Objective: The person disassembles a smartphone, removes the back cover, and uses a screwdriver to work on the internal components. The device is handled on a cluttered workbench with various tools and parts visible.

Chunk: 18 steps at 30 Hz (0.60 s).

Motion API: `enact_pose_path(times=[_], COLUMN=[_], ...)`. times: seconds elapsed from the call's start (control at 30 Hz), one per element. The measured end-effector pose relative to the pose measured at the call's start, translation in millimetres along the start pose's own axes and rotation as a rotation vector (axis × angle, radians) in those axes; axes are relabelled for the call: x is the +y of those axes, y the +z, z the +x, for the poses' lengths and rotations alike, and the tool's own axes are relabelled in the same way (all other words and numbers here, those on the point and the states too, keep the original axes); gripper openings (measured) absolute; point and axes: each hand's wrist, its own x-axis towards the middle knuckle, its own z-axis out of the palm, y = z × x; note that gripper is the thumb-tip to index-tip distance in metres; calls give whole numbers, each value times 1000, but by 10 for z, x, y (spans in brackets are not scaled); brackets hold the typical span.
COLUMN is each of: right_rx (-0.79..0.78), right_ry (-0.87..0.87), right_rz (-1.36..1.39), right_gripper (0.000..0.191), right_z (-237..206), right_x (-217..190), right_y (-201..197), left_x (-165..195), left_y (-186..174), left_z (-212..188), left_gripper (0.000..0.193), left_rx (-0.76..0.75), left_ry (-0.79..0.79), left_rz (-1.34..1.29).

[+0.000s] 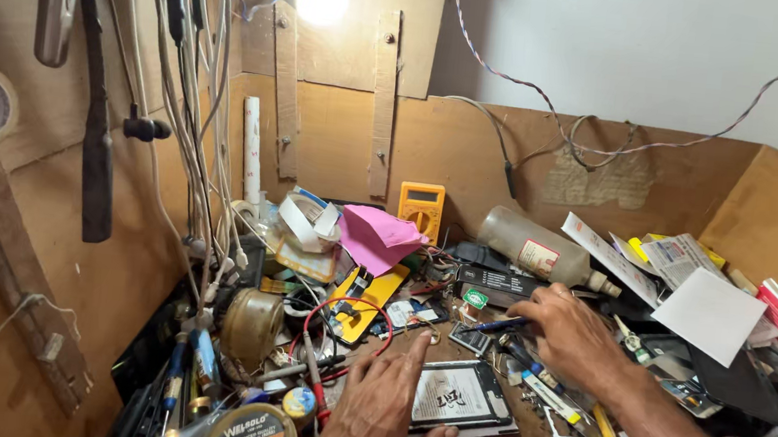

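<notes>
L hand (pixel 384 413) flat, fingers spread, pinning opened phone (pixel 462 398) on bench; R hand (pixel 568 336) pinches blue tool (pixel 502 325) just above. Risk: clutter crowds, tool tip could slip & scratch phone

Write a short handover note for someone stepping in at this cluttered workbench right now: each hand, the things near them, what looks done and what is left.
Left hand: open, palm down, thumb against the flat grey-framed phone back panel lying on the bench.
Right hand: fingers spread, reaching into small parts by a blue-handled tool; whether it grips anything is unclear.
Nearby: yellow multimeter at the back wall, cloudy plastic bottle on its side.
Done: the panel lies flat. Left: nothing lifted yet.
</notes>
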Motion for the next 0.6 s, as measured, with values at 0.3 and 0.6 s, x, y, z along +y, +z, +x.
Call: enact_pose_path(times=[0.3,0.6], right_rx=[-50,51], right_ry=[-129,-213], right_rz=[-189,-143], right_gripper=[18,22], right_z=[134,60], right_x=[73,125], right_y=[100,-46], left_x=[-85,-270], left_y=[64,254], left_z=[32,70], left_gripper=[114,120], left_rx=[-49,113], left_ry=[-26,96], left_rz=[-61,-11])
